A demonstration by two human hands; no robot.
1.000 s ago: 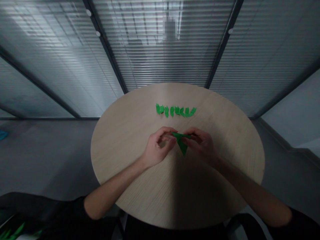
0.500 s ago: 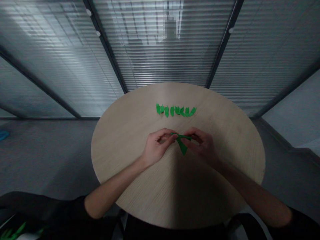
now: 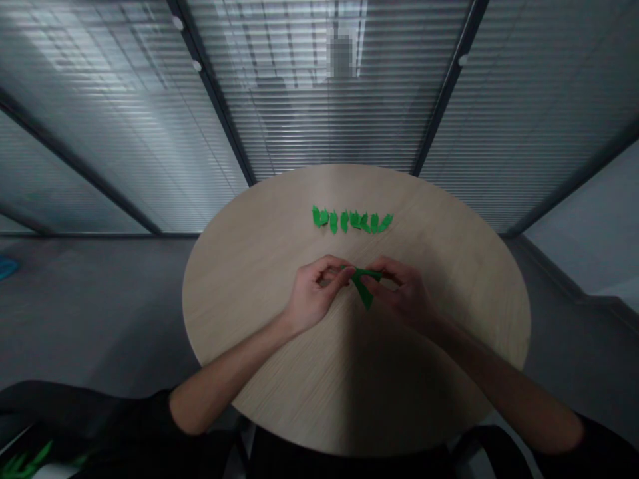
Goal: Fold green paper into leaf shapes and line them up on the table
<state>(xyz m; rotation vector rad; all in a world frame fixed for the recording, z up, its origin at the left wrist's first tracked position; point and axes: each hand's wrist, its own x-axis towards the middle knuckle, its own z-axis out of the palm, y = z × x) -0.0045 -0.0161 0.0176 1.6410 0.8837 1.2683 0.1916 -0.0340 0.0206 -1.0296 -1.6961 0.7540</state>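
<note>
Green paper piece is held up over the round wood table, between both hands and close to the person. Going from left to right, a small blue thing lies on the gray floor at the far left edge, and some green bits show in a dark spot at the lower left, but they are cut off and too dim to name. Next comes the left hand, with its fingers curled in a narrow pinch on the left end of the paper. The paper's top edge runs across to the right hand, which pinches the other end in the same narrow way, and a pointed tip hangs down between them. Small, close pinches look like the best way to work paper this little, because they help keep it from slipping. The fingers hide part of the paper, so I cannot tell if it has a fold there. Above the hands, a row of small green paper pieces lies on the table, but they are too small to see well.
</note>
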